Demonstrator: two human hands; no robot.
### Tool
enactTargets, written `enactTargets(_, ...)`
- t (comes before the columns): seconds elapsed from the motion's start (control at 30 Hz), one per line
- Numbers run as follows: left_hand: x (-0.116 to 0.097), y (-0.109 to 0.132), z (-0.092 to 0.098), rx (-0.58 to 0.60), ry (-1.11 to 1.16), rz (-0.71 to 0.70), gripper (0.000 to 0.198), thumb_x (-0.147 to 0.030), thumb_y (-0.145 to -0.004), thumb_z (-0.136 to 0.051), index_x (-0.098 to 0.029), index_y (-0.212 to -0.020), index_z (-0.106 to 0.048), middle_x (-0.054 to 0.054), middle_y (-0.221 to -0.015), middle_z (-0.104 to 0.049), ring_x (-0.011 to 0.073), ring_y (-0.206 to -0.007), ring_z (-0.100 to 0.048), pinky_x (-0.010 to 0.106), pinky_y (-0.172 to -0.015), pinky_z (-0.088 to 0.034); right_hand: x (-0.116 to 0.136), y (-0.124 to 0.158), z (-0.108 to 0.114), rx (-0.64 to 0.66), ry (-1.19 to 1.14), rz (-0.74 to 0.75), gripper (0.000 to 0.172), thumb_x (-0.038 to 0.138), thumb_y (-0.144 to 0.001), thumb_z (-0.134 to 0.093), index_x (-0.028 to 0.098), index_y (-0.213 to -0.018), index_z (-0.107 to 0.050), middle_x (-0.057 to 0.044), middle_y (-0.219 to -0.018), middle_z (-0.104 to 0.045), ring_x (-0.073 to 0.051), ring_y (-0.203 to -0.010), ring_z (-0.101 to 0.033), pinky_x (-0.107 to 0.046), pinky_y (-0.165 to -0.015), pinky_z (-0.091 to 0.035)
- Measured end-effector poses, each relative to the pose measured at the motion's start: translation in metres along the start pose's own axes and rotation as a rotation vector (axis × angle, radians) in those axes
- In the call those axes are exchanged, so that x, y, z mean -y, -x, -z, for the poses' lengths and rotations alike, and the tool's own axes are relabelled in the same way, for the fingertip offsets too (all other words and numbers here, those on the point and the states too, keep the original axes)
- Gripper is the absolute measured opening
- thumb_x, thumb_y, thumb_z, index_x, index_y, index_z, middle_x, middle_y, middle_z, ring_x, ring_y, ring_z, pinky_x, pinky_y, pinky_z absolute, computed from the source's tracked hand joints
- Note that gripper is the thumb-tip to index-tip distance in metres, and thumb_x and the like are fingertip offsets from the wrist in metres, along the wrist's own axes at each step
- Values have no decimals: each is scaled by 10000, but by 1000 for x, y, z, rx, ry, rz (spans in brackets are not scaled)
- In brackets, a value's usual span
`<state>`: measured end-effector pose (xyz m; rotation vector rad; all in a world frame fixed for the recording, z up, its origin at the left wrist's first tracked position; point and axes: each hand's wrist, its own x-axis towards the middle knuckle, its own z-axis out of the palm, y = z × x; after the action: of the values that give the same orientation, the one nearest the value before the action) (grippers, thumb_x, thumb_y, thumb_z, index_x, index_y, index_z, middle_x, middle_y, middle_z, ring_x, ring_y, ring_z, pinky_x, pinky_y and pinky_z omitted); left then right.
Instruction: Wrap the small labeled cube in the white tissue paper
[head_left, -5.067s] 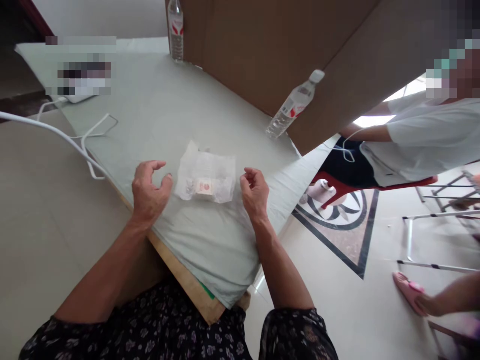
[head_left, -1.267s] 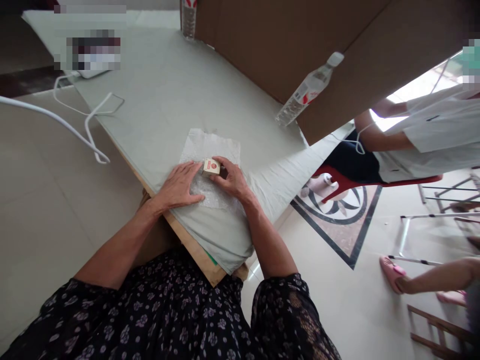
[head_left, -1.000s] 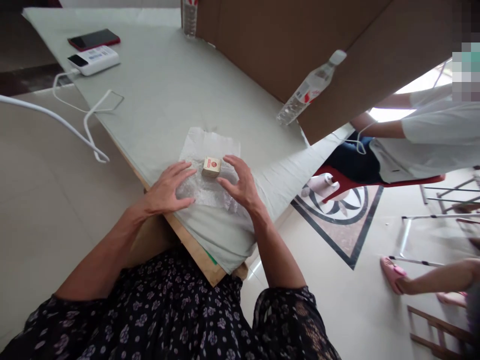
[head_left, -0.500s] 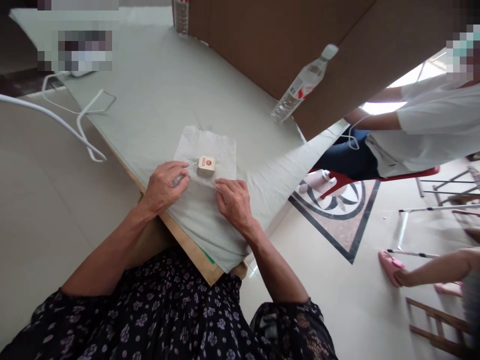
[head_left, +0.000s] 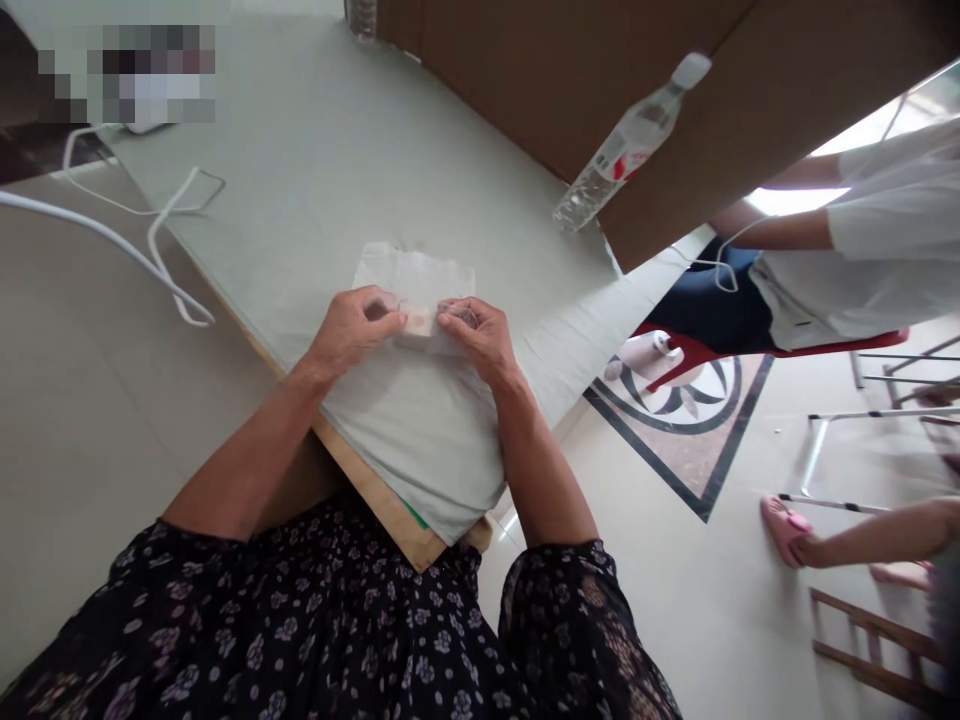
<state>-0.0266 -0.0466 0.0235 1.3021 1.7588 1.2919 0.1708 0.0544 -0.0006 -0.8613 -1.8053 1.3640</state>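
Note:
A thin white sheet of tissue-like paper lies on the cloth-covered table, its near part folded up over a small box. The box's red print shows faintly through the paper. My left hand pinches the paper's near edge at the left of the box, thumb against fingertips. On the other side, my right hand pinches the same edge close to the box's right corner. The far part of the sheet lies flat beyond both hands.
A clear plastic bottle stands by a large brown cardboard panel. White cables hang over the table's left edge. At right, a person in a white shirt sits on a red chair. The table corner points toward my body.
Both hands have moved away from my body, lifting the near edge of the paper over the box, which was uncovered before. The view has shifted slightly.

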Motion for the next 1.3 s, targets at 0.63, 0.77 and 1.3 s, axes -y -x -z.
enactTargets(0.63,9,18,-1,4,227,114,485,-434,-629,-783,-213,-1039,-647,-38,-780,-604,140,-717,-558,263,-675,-453,3,21,-8,23,-111,-92,341,514,-742,-796,216,-771,-632,28,-751,-605,-109,-668,-482,-257,-648,-397)
enactTargets(0.77,6,19,-4,21,202,121,356,-449,-653,-802,-192,-855,-660,-16,-767,-622,133,-708,-548,260,-652,-436,3,21,-8,16,-107,-111,362,550,-747,-793,219,-769,-647,27,-727,-598,-117,-666,-476,-259,-637,-396)
enactTargets(1.3,4,11,-16,-146,201,150,225,-288,-678,-745,-198,-629,-545,-58,-587,-519,91,-563,-455,225,-525,-359,0,21,-11,-56,64,-64,312,518,-808,-696,240,-746,-569,46,-674,-512,-122,-639,-441,-277,-628,-396)
